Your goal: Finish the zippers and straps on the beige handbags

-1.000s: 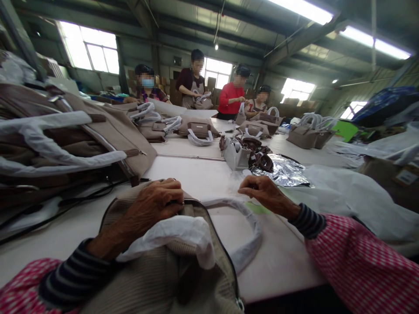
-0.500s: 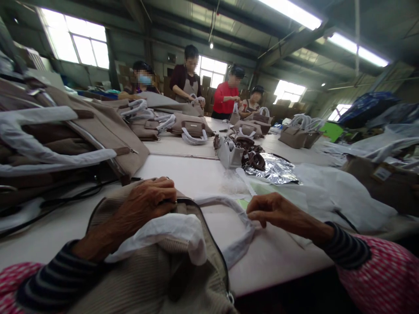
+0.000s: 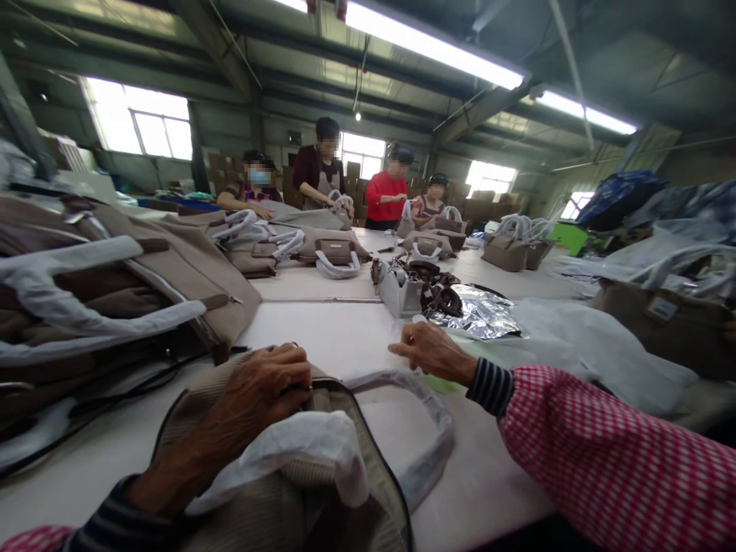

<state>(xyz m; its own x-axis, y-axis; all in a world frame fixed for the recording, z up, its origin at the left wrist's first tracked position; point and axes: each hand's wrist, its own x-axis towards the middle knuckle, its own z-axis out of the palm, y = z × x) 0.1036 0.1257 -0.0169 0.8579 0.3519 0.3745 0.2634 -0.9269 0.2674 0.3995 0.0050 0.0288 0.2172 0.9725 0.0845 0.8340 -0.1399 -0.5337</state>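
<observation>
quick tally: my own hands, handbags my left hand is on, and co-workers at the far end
own hands: 2 (left hand, right hand)
beige handbag under the left hand: 1
co-workers at the far end: 4 (masked, dark top, red top, rightmost)
total: 7

The scene is viewed from one head-worn camera, aimed forward and only slightly down along the desk (image 3: 333, 330). The left hand (image 3: 261, 391), the bag (image 3: 276, 498) and the right hand (image 3: 428, 353) are seen close, low in frame. Other people (image 3: 382, 195) and the ceiling (image 3: 287, 46) are taken in beyond.
</observation>
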